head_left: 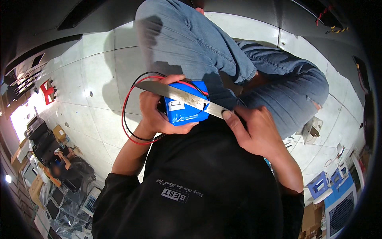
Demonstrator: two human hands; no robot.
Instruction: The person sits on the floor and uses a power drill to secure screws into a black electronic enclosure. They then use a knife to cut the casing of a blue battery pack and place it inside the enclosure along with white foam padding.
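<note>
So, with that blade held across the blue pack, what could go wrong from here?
The blade, held in the right hand, could slip and cut the left hand, which grips the blue pack. It might also nick the red and black wires, which loop near its tip. Pressed hard, it could pierce the pack.

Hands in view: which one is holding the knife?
The right hand holds the knife; the left hand instead grips the blue pack behind the blade.
</note>
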